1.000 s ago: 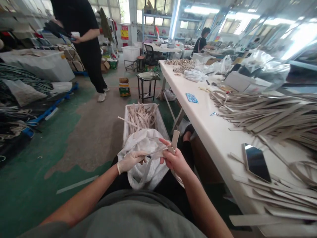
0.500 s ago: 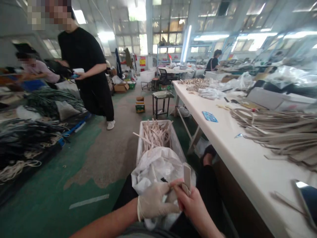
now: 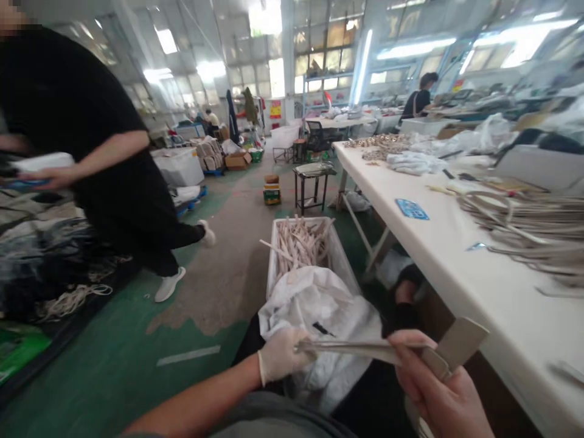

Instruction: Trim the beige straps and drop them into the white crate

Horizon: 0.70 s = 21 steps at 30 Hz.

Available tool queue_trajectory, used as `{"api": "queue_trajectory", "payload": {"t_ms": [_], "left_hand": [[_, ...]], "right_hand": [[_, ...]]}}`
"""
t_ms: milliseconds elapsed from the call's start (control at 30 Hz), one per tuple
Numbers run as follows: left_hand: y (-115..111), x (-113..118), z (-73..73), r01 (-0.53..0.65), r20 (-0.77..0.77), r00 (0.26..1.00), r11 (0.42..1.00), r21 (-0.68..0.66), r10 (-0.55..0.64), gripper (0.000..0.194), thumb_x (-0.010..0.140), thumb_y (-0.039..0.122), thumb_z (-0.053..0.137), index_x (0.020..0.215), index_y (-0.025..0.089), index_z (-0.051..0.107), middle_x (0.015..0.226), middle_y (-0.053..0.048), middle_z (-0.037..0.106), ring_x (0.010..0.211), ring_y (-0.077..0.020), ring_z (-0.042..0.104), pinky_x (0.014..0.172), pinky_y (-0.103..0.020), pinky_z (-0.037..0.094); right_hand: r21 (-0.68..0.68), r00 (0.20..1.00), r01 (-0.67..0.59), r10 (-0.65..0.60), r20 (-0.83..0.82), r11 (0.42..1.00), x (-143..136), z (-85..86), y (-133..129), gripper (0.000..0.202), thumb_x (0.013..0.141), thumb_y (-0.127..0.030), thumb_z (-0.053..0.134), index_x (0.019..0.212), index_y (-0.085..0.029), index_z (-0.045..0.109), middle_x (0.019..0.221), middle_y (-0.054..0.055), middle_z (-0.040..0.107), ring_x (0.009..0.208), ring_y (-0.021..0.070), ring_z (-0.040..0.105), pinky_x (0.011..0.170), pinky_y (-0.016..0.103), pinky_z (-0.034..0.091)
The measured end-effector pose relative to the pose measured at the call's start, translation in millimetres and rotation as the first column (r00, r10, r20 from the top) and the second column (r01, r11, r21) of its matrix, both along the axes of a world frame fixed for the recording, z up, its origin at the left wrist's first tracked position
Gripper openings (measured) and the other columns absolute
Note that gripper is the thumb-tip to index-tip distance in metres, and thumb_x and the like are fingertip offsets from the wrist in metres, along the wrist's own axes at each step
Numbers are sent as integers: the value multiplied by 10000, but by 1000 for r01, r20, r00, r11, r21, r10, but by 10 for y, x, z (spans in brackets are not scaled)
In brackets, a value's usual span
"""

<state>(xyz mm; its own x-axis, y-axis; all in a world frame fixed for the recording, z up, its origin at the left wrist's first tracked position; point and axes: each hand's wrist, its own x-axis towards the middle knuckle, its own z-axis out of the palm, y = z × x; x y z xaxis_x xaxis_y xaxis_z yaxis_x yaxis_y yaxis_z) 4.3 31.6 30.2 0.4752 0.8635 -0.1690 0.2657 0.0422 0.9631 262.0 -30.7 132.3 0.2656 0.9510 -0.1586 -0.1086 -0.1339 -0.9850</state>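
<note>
A pale grey strap (image 3: 351,347) is stretched between my two hands above my lap. My left hand (image 3: 285,356), in a whitish glove, is closed around one end. My bare right hand (image 3: 433,383) grips the other part, where a flat folded end sticks out past the fingers. Beneath the strap a crumpled white bag (image 3: 319,304) lies over my lap and the near end of a white bin (image 3: 340,255). Many light strips (image 3: 301,243) fill the bin.
On the right, a long white table (image 3: 410,243) bears a bundle of grey straps (image 3: 524,225), a blue card (image 3: 412,208) and plastic bags. A person in black (image 3: 91,134) walks at the left beside heaped dark cords (image 3: 50,255). A small stool (image 3: 314,173) stands beyond the bin.
My right hand has moved right, away from my left, and the strap now spans between them. The person in black has come nearer on the left. The view has shifted slightly.
</note>
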Motion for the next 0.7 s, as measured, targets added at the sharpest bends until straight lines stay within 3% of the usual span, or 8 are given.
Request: {"api": "queue_trajectory", "payload": {"t_ms": [67, 133, 233, 333, 433, 500, 567, 700], "left_hand": [[-9, -143, 30, 131, 74, 990, 961, -243, -116, 431, 694, 586, 737, 856, 188, 690, 714, -19, 545, 666, -164, 491, 632, -296, 392], [-22, -270, 62, 236, 257, 958, 854, -463, -125, 506, 674, 595, 760, 921, 157, 700, 766, -50, 605, 647, -148, 519, 577, -255, 400], [-41, -441, 192, 251, 451, 890, 754, -607, 67, 520, 633, 410, 846, 1059, 150, 700, 884, -89, 663, 692, -158, 591, 600, -244, 471], [26, -613, 460, 47, 516, 765, 766, -642, 386, 564, 667, 249, 796, 1206, 185, 642, 922, -79, 689, 604, -137, 583, 601, -297, 542], [224, -780, 831, -221, 560, 584, 779, -586, 587, 535, 785, 221, 660, 1314, 248, 583, 1086, -96, 703, 491, -78, 482, 492, -272, 523], [401, -864, 1092, -330, 630, 522, 817, -474, 576, 532, 805, 199, 634, 1322, 313, 585, 1239, -85, 668, 465, -37, 414, 413, -193, 451], [587, -912, 1335, -385, 687, 535, 866, -320, 492, 538, 794, 176, 648, 1295, 367, 607, 1362, -51, 606, 478, -18, 412, 379, -141, 402], [976, -898, 1736, -439, 704, 606, 894, -93, 371, 530, 822, 169, 646, 1287, 420, 607, 1458, 5, 527, 639, -49, 587, 394, -104, 413]], "right_hand": [[23, 999, 34, -35, 17, 999, 83, 37, 5, 455, 723, -613, 737, 884, -202, 625, 419, -80, 353, 344, 77, 293, 341, 201, 185], [15, 998, 48, -48, 27, 999, 151, 7, 12, 433, 732, -575, 748, 888, -191, 623, 422, -83, 364, 346, 69, 302, 340, 191, 187], [-48, 1000, 29, -29, 1, 998, 198, -139, 30, 446, 751, -558, 739, 950, -174, 631, 436, -81, 402, 350, 55, 301, 346, 178, 174], [-95, 998, 11, -17, -62, 995, 192, -388, 48, 566, 809, -584, 673, 1178, -163, 595, 500, -63, 494, 354, 45, 290, 366, 178, 183], [-135, 1000, 9, -12, -21, 991, 198, -742, 3, 638, 847, -619, 597, 1269, -143, 552, 569, -38, 560, 357, 50, 285, 381, 196, 204], [-187, 991, -3, 27, 128, 982, 224, -1009, -89, 610, 850, -631, 563, 1201, -133, 598, 580, -19, 580, 370, 81, 349, 384, 215, 240], [-223, 933, -18, 96, 347, 975, 253, -1255, -213, 534, 860, -602, 537, 1126, -153, 651, 579, -4, 600, 431, 136, 477, 426, 243, 331], [-310, 674, -71, 275, 685, 948, 278, -1537, -412, 352, 897, -467, 479, 1081, -258, 694, 658, 5, 678, 601, 203, 644, 569, 278, 422]]}}
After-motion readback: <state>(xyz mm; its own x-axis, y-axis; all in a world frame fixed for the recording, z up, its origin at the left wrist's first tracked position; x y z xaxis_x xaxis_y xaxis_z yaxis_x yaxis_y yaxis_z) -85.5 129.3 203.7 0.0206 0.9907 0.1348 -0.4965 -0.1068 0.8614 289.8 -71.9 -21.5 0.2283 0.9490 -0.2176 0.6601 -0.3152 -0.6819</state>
